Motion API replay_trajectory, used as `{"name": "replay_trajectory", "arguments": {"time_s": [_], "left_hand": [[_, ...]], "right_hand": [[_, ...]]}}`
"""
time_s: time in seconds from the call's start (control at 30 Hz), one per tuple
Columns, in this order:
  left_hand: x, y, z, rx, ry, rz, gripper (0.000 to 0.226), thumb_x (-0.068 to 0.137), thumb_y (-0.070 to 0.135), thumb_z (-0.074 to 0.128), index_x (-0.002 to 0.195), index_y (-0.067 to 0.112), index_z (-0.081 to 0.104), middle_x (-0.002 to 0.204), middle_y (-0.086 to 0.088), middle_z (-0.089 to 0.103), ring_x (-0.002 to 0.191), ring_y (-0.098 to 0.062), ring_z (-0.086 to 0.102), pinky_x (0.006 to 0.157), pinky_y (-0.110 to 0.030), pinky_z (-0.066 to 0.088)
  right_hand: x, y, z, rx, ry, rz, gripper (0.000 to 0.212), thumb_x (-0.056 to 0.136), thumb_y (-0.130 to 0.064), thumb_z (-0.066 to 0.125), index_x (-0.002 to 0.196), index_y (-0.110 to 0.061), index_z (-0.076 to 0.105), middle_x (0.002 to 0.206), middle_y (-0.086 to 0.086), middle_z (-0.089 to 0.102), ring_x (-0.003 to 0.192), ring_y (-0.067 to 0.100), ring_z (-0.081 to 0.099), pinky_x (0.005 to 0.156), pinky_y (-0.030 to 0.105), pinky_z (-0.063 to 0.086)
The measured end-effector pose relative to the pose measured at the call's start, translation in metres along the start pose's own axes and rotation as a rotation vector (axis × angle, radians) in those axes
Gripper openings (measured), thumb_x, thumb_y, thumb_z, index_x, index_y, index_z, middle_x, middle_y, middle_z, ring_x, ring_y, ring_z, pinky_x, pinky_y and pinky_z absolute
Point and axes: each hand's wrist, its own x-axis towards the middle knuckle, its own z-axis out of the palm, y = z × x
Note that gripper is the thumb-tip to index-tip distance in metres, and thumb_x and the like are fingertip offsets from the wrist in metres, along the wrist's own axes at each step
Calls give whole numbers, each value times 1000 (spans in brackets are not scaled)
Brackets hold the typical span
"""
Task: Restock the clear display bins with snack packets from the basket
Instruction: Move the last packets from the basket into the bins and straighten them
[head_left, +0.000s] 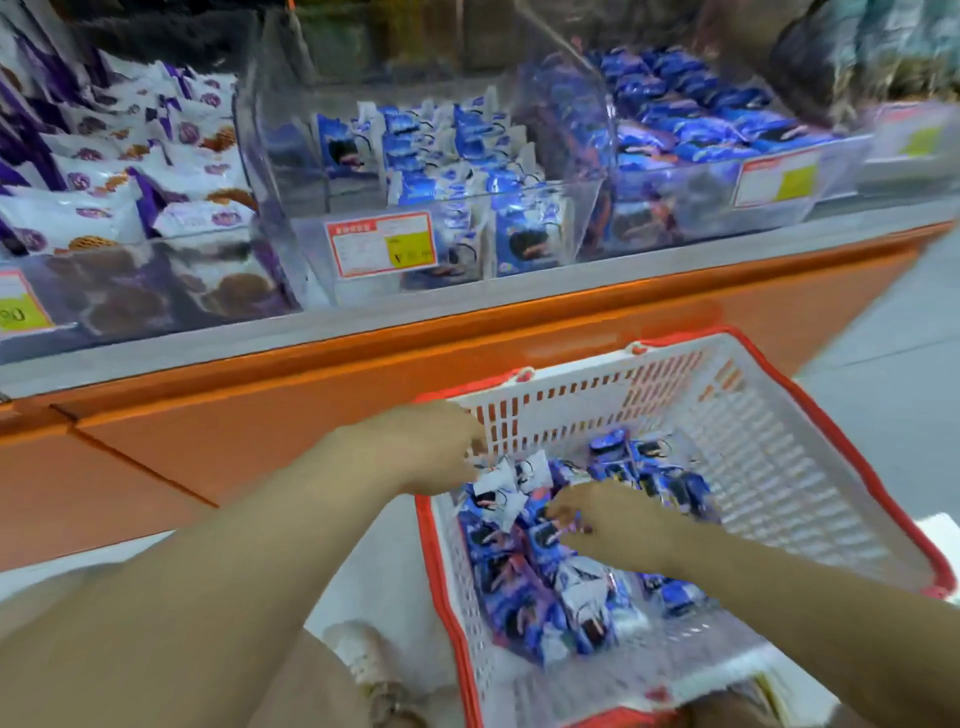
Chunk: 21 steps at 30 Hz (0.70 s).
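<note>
A white plastic basket with a red rim (779, 447) stands low in front of me, holding several blue and white snack packets (540, 571). My left hand (431, 447) reaches over the basket's left rim and its curled fingers pinch white-ended packets (506, 486) at the top of the pile. My right hand (597, 514) lies on the pile with its fingers curled round blue packets. Above, a clear display bin (545, 208) in the middle of the shelf holds the same blue packets, standing on edge.
An orange and grey counter (363, 364) carries the bins. A bin of purple and white packets (135, 171) is at the left, and a bin full of dark blue packets (691, 124) is at the right. Price labels (382, 244) hang on the bin fronts. My shoe (363, 660) is beside the basket.
</note>
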Motion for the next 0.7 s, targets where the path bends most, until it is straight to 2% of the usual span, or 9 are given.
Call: {"name": "replay_trajectory", "arguments": {"time_s": [0.1, 0.17, 0.23, 0.3, 0.33, 0.4, 0.5, 0.57, 0.7], "left_hand": [[4, -6, 6, 44, -135, -49, 45, 102, 33, 48, 146, 22, 44, 151, -2, 43, 133, -22, 45, 104, -33, 41], [6, -11, 5, 34, -168, -66, 44, 102, 32, 47, 146, 24, 43, 151, 0, 42, 134, -21, 43, 104, -31, 38], [8, -15, 6, 20, -196, -82, 44, 103, 31, 46, 146, 24, 43, 151, 1, 41, 134, -19, 42, 104, -29, 37], [11, -19, 7, -1, -219, -95, 44, 103, 31, 46, 147, 24, 42, 151, 1, 41, 134, -19, 42, 104, -28, 37], [13, -20, 8, -11, -226, -97, 44, 103, 32, 46, 146, 25, 42, 151, 1, 42, 134, -19, 43, 102, -28, 37], [16, -22, 9, -25, -239, -95, 44, 103, 32, 46, 146, 25, 42, 151, 2, 43, 133, -19, 43, 102, -28, 37], [19, -22, 8, -34, -251, -99, 45, 103, 32, 45, 147, 25, 41, 153, 2, 40, 137, -19, 40, 106, -30, 36], [20, -22, 6, -41, -257, -94, 45, 103, 32, 45, 147, 25, 41, 154, 2, 39, 138, -19, 40, 109, -31, 35], [20, -18, 0, -33, -251, -69, 45, 103, 35, 45, 146, 24, 43, 152, 3, 41, 136, -19, 42, 110, -32, 37]], "right_hand": [[28, 9, 24, 117, -102, 88, 50, 98, -34, 54, 145, -20, 40, 145, 3, 48, 122, 23, 54, 101, 37, 46], [48, 5, 32, 209, -103, 122, 53, 98, -33, 56, 145, -20, 38, 140, 8, 51, 118, 25, 56, 99, 36, 47], [66, -2, 38, 328, -109, 150, 51, 98, -30, 57, 144, -18, 39, 118, 10, 60, 90, 20, 63, 78, 29, 52], [81, -8, 42, 489, -134, 203, 48, 99, -25, 56, 143, -15, 42, 96, 3, 56, 57, 10, 48, 50, 18, 41], [87, -9, 44, 566, -157, 242, 47, 99, -23, 56, 143, -14, 43, 93, 1, 53, 51, 8, 40, 46, 17, 36], [96, -8, 51, 696, -181, 322, 46, 99, -19, 57, 143, -13, 45, 89, 0, 54, 50, 8, 36, 52, 20, 37], [104, -2, 59, 863, -132, 418, 40, 96, -17, 61, 134, -10, 57, 72, 6, 45, 64, 18, 40, 63, 30, 38], [103, 0, 60, 914, -116, 436, 33, 95, -14, 60, 128, -9, 63, 77, 11, 48, 70, 22, 44, 64, 33, 41], [84, 3, 43, 957, -73, 426, 22, 97, -13, 58, 114, -10, 71, 98, 13, 70, 84, 24, 61, 75, 32, 50]]}}
